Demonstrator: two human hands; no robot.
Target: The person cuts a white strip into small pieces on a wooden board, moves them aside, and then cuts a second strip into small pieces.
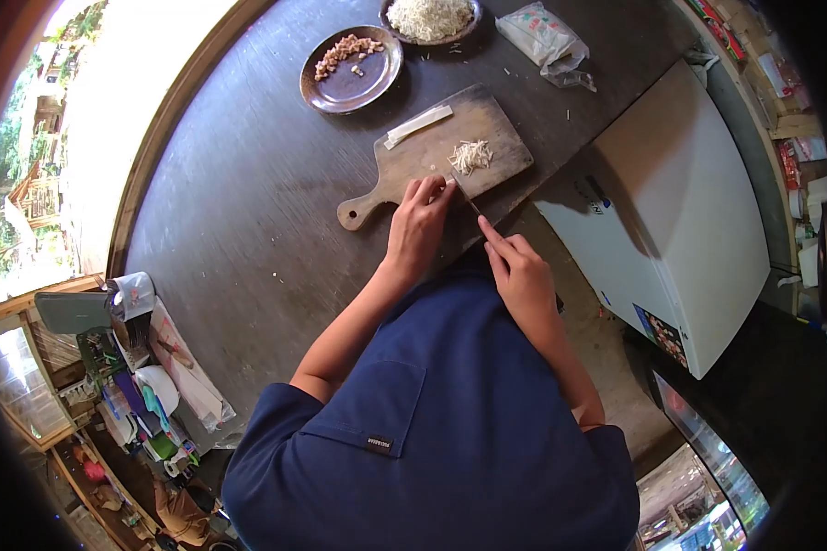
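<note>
A wooden cutting board [404, 170] with a round-holed handle lies near the table's edge. On it are a pile of thin pale shreds [470, 157] and a flat, pale strip [420, 126], perhaps a block of the same food. My left hand [419, 223] rests at the board's near edge, fingers curled over a small pale piece that they mostly hide. In my right hand [518, 271] is a knife [466, 195], index finger stretched along it. Its blade sits close beside my left fingertips, touching or nearly touching the pale piece.
Beyond the board stand a brown plate [349, 95] with small brown chunks and a bowl [475, 13] heaped with pale shreds. A plastic bag [544, 41] lies at the far right of the dark table [239, 202]. A white chest freezer [680, 202] stands on the right.
</note>
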